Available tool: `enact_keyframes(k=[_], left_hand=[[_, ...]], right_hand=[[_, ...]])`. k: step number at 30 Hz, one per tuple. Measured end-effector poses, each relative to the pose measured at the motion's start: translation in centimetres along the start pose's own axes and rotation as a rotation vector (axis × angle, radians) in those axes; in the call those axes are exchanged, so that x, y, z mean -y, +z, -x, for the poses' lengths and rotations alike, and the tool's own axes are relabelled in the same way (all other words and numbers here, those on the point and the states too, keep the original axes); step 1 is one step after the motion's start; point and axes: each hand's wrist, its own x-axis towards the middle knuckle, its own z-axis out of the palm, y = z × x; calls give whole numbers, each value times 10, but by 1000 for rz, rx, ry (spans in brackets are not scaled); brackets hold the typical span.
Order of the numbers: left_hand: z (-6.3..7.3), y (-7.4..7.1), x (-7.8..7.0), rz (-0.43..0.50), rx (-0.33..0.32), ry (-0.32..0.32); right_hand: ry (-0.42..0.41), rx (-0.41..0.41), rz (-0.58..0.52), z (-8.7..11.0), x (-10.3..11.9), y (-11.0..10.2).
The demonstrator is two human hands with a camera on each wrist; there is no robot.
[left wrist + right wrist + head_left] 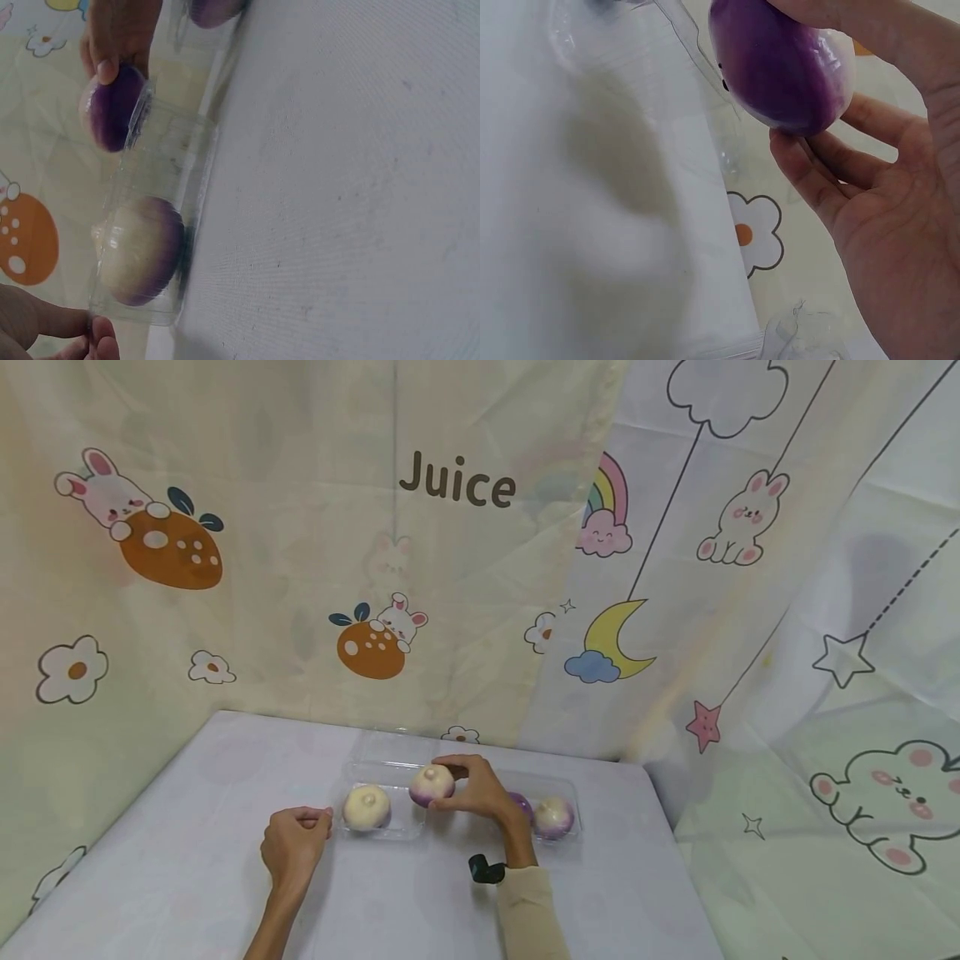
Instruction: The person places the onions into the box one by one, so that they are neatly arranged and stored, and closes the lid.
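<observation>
My right hand (480, 789) holds a purple-and-white turnip-shaped toy (432, 785) between thumb and fingers. In the left wrist view this toy (114, 109) is at the upper rim of a clear plastic box (169, 142); whether they touch I cannot tell. A similar toy (367, 807) sits in the box's left part, pale nub upward. My left hand (292, 847) pinches the left edge of that box (405, 828). In the right wrist view, the held toy (784, 71) shows its purple underside with small black marks.
Right of my right hand stands another clear box (576, 793). It holds a pale-topped toy (553, 818) and a purple one (521, 807), partly hidden by my wrist. A patterned curtain (300, 568) hangs behind the white table (420, 910).
</observation>
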Motion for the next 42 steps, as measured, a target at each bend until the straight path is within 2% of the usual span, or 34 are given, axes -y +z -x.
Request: enact_keyframes(k=[17, 30, 42], left_hand=[[1, -1, 0, 12, -2, -3], [0, 0, 0, 10, 2, -9], [0, 0, 2, 11, 5, -3]], right_hand=[[-16, 7, -4, -2, 2, 6], [-15, 1, 63, -3, 7, 9], [-22, 11, 39, -4, 17, 10]])
